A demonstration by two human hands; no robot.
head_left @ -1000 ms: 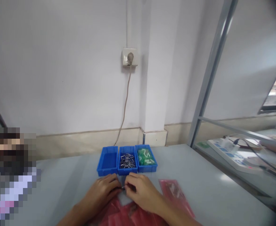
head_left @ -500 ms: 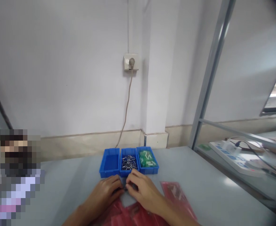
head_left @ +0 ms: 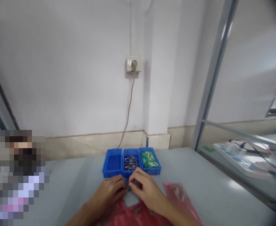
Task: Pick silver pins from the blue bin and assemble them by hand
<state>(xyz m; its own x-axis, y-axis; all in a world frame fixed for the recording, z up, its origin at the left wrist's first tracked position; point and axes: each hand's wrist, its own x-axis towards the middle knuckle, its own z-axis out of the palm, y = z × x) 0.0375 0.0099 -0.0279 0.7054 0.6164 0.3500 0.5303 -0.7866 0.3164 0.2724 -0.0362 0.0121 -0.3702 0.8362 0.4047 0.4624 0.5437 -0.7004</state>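
Note:
My left hand [head_left: 109,190] and my right hand [head_left: 148,190] meet over the front of the table, just before the blue bins. The fingers of each hand are curled into a pinch. Whatever small dark thing sits at the fingertips is too small and blurred to name. Under my wrists lie several red plastic bags [head_left: 126,218], partly hidden by the forearms. Closest to the fingers is the middle blue bin [head_left: 125,173], which holds many small shiny metal pins [head_left: 131,163].
Left of the middle bin stands an empty-looking blue bin [head_left: 112,163]; to its right, another holds green bags of white pieces [head_left: 149,159]. A red bag [head_left: 179,195] with parts inside lies at right. A power strip [head_left: 239,160] rests beyond the metal post [head_left: 213,69]. A person [head_left: 24,175], pixelated, is at left.
The whole scene has shifted slightly to the right as my head moved. Both hands keep nearly the same pinched pose, with only a small movement at the right fingertips.

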